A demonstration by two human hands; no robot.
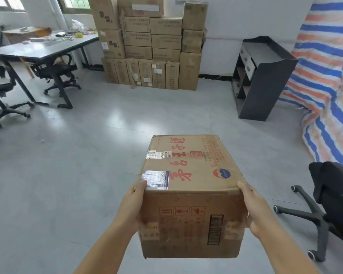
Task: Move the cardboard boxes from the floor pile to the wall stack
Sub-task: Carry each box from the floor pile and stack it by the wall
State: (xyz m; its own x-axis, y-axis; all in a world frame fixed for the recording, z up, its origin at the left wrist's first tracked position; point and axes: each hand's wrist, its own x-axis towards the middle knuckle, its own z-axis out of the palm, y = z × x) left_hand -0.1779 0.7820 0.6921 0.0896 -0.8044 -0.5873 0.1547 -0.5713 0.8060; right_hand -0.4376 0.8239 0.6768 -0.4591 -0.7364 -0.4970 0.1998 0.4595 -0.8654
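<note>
**A:** Between the two hands, out in front of the chest, what is being carried?

**B:** A cardboard box (188, 186), printed with large red characters on top and handling symbols on the near face. It is off the floor (67, 175), held in the air with a long side pointing away from the person.

**A:** How are the hands set on it?

**B:** The left hand (132, 206) presses flat against the box's left side, thumb hooked over the top edge next to a shiny label. The right hand (254, 210) mirrors it on the right side. Both clamp the box from opposite sides; the fingers run down the side walls out of sight, so I cannot tell how far they reach under. Squeezing from both sides likely keeps the box level and leaves the top bare, ready for setting down.

**A:** Where is it headed?

**B:** Well beyond the hands, straight ahead, a wall stack (152, 46) of similar boxes stands against the white wall, several rows high with a stepped top. The box points toward it, so I judge this to be the carrying stage, with open floor yet to cross.

**A:** Anything near the path?

**B:** Far ahead and left of the left hand, a tabletop (46, 48) with clutter and black office chairs (55, 74). Ahead and right of the right hand, a dark cabinet (263, 76) and a striped tarp (329, 76). Just right of the right hand, another chair (325, 210) with dark cloth over it, near enough to catch a foot.
</note>
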